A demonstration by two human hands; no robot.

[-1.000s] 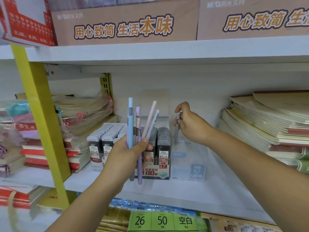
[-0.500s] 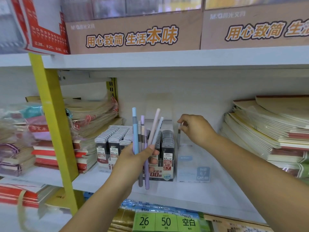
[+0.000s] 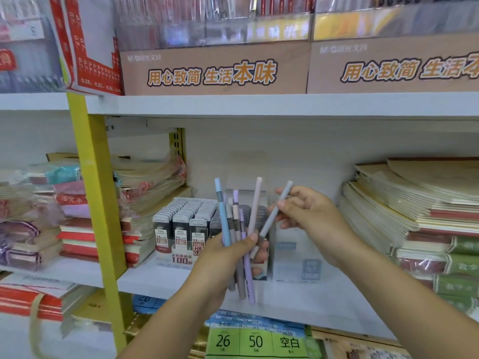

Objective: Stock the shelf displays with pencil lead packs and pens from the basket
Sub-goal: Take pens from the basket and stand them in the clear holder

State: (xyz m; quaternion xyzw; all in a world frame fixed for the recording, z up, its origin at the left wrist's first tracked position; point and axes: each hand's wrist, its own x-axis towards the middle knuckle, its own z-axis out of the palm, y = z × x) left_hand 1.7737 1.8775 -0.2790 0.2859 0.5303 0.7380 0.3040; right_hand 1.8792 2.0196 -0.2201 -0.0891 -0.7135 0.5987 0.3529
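We are holding a bundle of pens [image 3: 235,216] upright in our left grip [image 3: 228,257], which is grasping them with thumb and fingers curling round the middle of the barrels, in front of the white shelf [image 3: 160,281]. A blue pen [image 3: 223,213] is standing at the left of the bundle, a pale pink pen [image 3: 255,203] is leaning to the right, and a purple pen [image 3: 248,278] is sticking out lowest below the grip.

Our right grip [image 3: 308,213] is pinching the upper part of a grey-blue pen [image 3: 273,216] between thumb and fingertips. This pen is slanting up to the right, its top poking just above the right grip and its lower end reaching down to the fingers of the left grip. We cannot tell whether those fingers are holding it too.

Behind the bundle, rows of pencil lead packs [image 3: 186,218] are standing in their display carton on the shelf. Just to the right of them a clear display box [image 3: 298,257] is sitting below our right grip. Stacks of notebooks [image 3: 414,203] are lying further right, and a yellow upright [image 3: 96,203] is standing at the left.
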